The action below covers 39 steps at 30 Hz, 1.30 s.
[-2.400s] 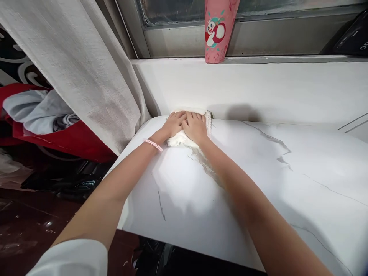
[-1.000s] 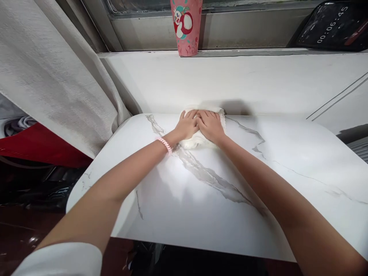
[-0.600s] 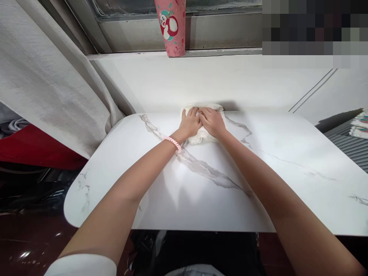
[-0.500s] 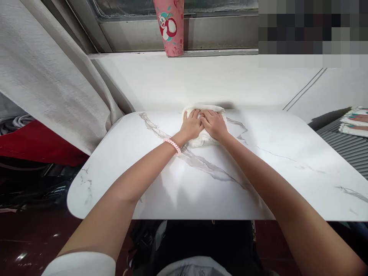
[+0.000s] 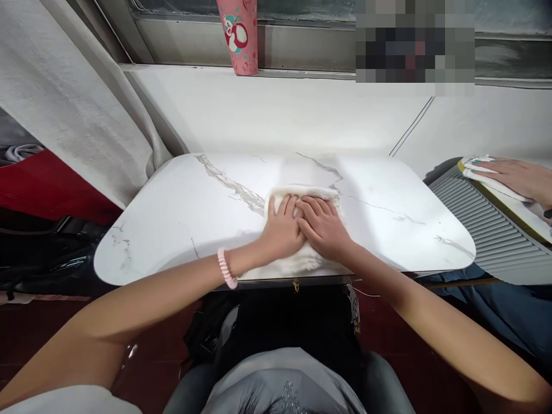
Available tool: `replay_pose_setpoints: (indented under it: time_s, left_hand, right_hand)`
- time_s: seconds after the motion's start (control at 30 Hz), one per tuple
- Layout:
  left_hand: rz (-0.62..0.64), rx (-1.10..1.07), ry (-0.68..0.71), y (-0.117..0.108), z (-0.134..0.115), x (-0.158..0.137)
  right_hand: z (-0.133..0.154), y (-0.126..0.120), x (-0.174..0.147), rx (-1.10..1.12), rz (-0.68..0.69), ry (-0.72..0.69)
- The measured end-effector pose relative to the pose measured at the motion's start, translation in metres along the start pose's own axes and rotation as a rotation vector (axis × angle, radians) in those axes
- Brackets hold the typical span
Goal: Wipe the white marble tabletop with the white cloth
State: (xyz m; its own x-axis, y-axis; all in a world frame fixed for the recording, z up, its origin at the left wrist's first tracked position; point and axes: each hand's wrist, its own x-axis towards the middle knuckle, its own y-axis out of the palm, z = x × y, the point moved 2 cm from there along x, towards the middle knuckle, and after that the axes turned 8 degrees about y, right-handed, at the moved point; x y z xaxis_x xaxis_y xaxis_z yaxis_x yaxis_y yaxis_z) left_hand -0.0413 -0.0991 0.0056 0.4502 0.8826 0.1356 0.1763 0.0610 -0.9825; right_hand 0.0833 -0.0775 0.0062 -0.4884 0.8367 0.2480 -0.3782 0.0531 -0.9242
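A folded white cloth (image 5: 302, 261) lies on a white marble-patterned tabletop (image 5: 172, 213), close to its near edge. My left hand (image 5: 282, 227) presses down on the cloth with its fingers spread flat, and a pink coiled band (image 5: 226, 268) circles that wrist. Beside it, my right hand (image 5: 323, 227) also lies flat on the cloth, its fingers stretched forward. The two hands touch at the thumbs, and neither is wrapped round the cloth. Part of the cloth is hidden under the palms.
A pink patterned cup (image 5: 241, 40) stands on the window ledge behind the table. At right, another person's hand (image 5: 517, 175) rests on a white cloth over a grey ribbed surface (image 5: 474, 207). A pale curtain (image 5: 81, 98) hangs at left. A small brass latch (image 5: 296, 286) sits below the table's front edge.
Both my hands have drawn the cloth back from the table's far edge to near its front edge. The view has shifted slightly, showing more of the other person's hand at right.
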Motion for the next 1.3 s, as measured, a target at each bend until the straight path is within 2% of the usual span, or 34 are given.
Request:
replay_pose_setpoints:
  time_s: [0.17,0.33,0.5,0.67,0.9,1.1,1.3]
  left_hand:
    - [-0.006,-0.052,-0.014,0.003,-0.037,-0.007]
    - [0.01,-0.12,0.008,0.01,-0.042,0.026]
    - [-0.028,-0.141,0.003,0.016,-0.027,0.079]
    - [-0.09,-0.134,-0.037,0.022,0.0,0.13]
    - [-0.111,-0.125,-0.075,0.025,0.033,0.182]
    - [-0.111,-0.131,-0.082,0.027,0.039,0.214]
    - [-0.117,-0.123,-0.056,0.029,0.04,0.232]
  right_hand:
    - [-0.015,-0.019,-0.032,0.05,0.063,-0.086]
    - [-0.049,-0.031,-0.025,0.079,0.093,-0.142]
    - [-0.086,-0.029,0.016,0.092,0.052,-0.095]
    - [-0.117,-0.019,0.067,0.112,0.014,-0.019]
    - [-0.149,-0.011,0.126,0.205,-0.001,0.046]
    - [-0.176,-0.008,0.153,0.262,-0.024,0.122]
    - [-0.186,-0.01,0.158,0.263,-0.06,0.213]
